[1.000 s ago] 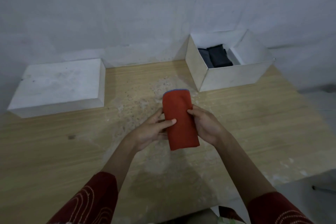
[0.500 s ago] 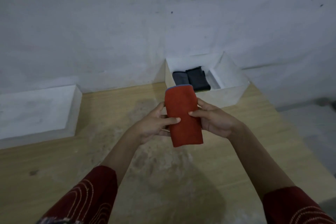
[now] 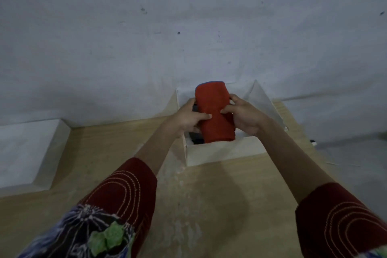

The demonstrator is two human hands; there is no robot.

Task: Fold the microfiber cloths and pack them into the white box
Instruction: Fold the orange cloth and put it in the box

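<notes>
A folded red microfiber cloth [image 3: 213, 115] with a blue edge at its top hangs over the open white box [image 3: 222, 152] at the back of the wooden table. My left hand [image 3: 188, 118] grips the cloth's left side, thumb across its front. On the other side my right hand [image 3: 244, 114] holds it with thumb on the front and fingers behind. Dark folded cloths [image 3: 195, 139] lie in the box, mostly hidden by the red cloth and my hands.
A white box lid [image 3: 27, 153] lies upside down on the left of the table [image 3: 209, 195], against the grey wall. The table's right edge runs just past the box. My red sleeves fill the lower part of the view.
Both hands have carried the red cloth away from the table's middle and forward over the white box. The grip on the cloth is the same.
</notes>
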